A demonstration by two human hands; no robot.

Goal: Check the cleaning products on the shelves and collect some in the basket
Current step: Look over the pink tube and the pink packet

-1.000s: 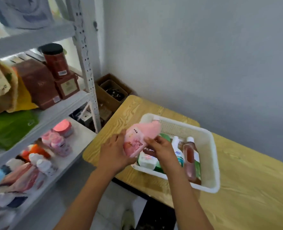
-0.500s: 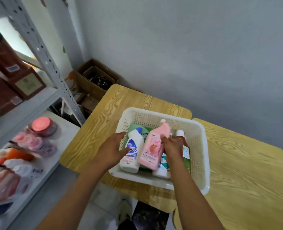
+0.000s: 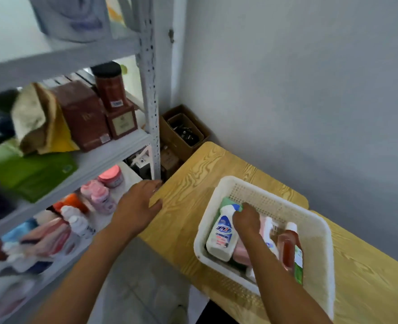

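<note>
A white plastic basket (image 3: 319,249) stands on the wooden table (image 3: 193,183) at the right. In it lie a white bottle with a blue label (image 3: 222,237), a pink bottle (image 3: 241,252), a red-brown bottle (image 3: 287,249) and a green pack (image 3: 228,202). My right hand (image 3: 245,220) is down inside the basket, fingers curled over the upper part of the pink bottle. My left hand (image 3: 139,204) hovers empty with relaxed fingers between the table's edge and the lower shelf (image 3: 123,174). That shelf carries pink jars (image 3: 104,195), white bottles (image 3: 78,223), an orange bottle (image 3: 70,202) and blurred pouches.
The white shelf post (image 3: 151,101) rises just beyond my left hand. Brown boxes (image 3: 81,115), a dark-lidded jar (image 3: 109,85) and green packs (image 3: 32,174) fill the shelf above. An open cardboard box (image 3: 184,129) sits on the floor in the corner. A grey wall backs the table.
The pink bottle went from upright above the basket to lying in it under my right hand. My left hand left the basket and moved left toward the shelf. The view swung left.
</note>
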